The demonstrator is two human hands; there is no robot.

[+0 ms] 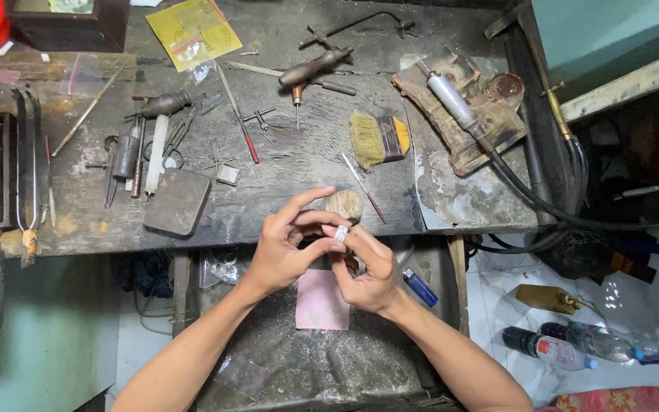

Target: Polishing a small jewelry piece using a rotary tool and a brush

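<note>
Small silvery ring (341, 233), pale w/ a flat shiny face, sits at frame centre just below the worktop (284, 183) edge, pinched in the grip of both hands: left hand (284, 248) thumb & fingers pressed on it from the left, right hand (364, 267) fingers closed on it from the right. Most of the ring is hidden by fingertips, so detail is hard to make out; a tan lump (344, 204) sits right behind. Counted: 1 brush (379, 139), 1 pink cloth (322, 299), 1 blue lighter (419, 288), 2 bottles (585, 345) lower right.
</note>
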